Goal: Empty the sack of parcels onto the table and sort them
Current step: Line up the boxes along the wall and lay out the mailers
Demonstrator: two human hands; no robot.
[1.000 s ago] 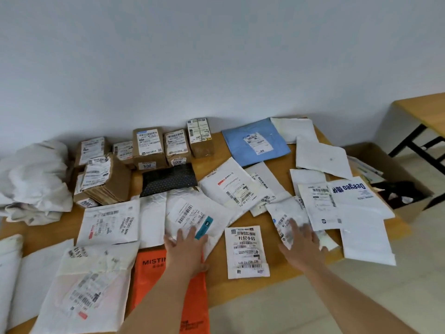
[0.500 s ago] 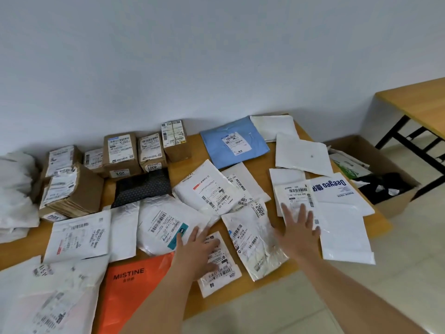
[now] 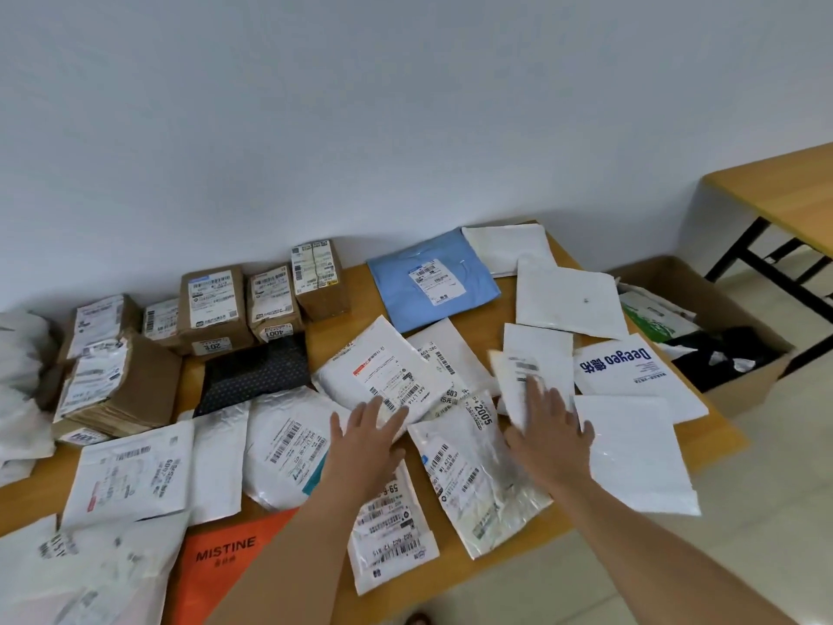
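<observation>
Both hands flat, fingers spread, gripping nothing: left hand point(image 3: 367, 437) lies over the lower edge of a white labelled mailer point(image 3: 383, 376); right hand point(image 3: 547, 426) presses on a white envelope point(image 3: 534, 367) whose near end looks blurred. Surface: light wooden table point(image 3: 716, 437) pushed against a plain pale wall point(image 3: 405, 106). Second wooden table point(image 3: 784, 191) with black legs at far right. Open cardboard carton point(image 3: 743, 385) on the tiled floor point(image 3: 766, 512) beside the table's right end, with dark and green items inside. Parcels cover most of the tabletop. Brown cardboard boxes point(image 3: 212, 304) with white labels stand grouped at the back left. Blue mailer point(image 3: 432, 277) at back centre, black dotted pouch point(image 3: 254, 372) just in front of the boxes, orange MISTINE bag point(image 3: 225, 557) at the near edge. White flat mailers overlap across centre and right, one printed Deeyeo point(image 3: 626, 367). Crumpled clear pouch point(image 3: 478, 471) lies between the hands. White crumpled sack point(image 3: 18, 376) at far left; contents cannot be told.
</observation>
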